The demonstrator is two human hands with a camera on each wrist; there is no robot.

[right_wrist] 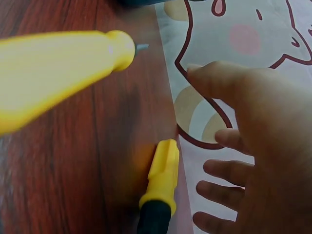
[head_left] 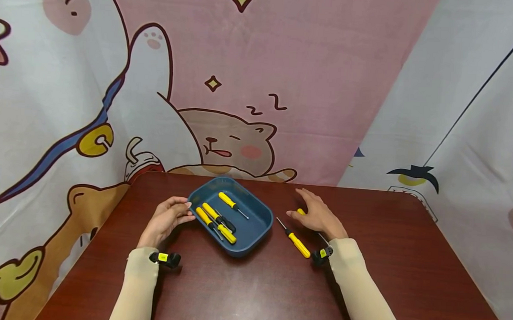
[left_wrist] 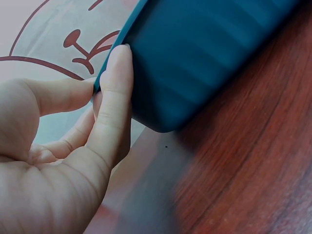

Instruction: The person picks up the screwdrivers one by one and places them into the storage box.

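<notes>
A blue tray (head_left: 245, 249) holds several yellow-and-black screwdrivers (head_left: 226, 200). My left hand (head_left: 164, 222) pinches its left corner rim, thumb on one side and fingers on the other, as the left wrist view shows on the tray wall (left_wrist: 195, 63). To the right of the tray, my right hand (head_left: 318, 217) hovers with loosely spread fingers, holding nothing. Beneath it lies a screwdriver (head_left: 301, 211), mostly hidden by the hand in the head view; its yellow handle (right_wrist: 165, 163) shows in the right wrist view. Another yellow screwdriver (head_left: 299, 245) lies between the tray and the right wrist.
Everything stands on a dark red-brown wooden table (head_left: 250, 293). A cartoon-printed cloth (head_left: 328, 87) hangs right behind the table's far edge. Each wrist wears a small black camera, the left camera (head_left: 166, 259) and the right camera (head_left: 321, 254).
</notes>
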